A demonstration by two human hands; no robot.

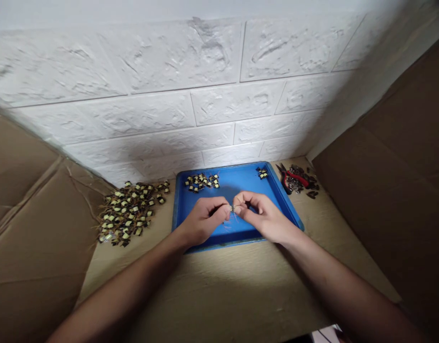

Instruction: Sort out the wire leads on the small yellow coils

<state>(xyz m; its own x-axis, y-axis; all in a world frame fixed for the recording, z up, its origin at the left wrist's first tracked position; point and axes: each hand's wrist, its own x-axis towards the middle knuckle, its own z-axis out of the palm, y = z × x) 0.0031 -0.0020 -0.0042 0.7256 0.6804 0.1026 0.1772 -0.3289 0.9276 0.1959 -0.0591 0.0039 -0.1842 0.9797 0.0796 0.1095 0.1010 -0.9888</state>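
Observation:
Over the blue tray (237, 234), my left hand (208, 216) and my right hand (260, 214) meet fingertip to fingertip. Between them they pinch one small coil (233, 208) with thin wire ends hanging below it. Thumb and forefinger of each hand are closed on it, and the fingers cover most of its body. Inside the tray's far left corner lies a group of small black-and-yellow coils (201, 182) with fine wires. A smaller cluster of coils (262, 173) sits in the far right corner.
Left of the tray, a large heap of similar coils (129, 209) rests on the wooden table (219, 286). To the right lie red-handled pliers (294, 178) among small metal and dark pieces (312, 183). Cardboard panels (33, 205) flank both sides; a white brick-patterned wall (162, 114) stands behind.

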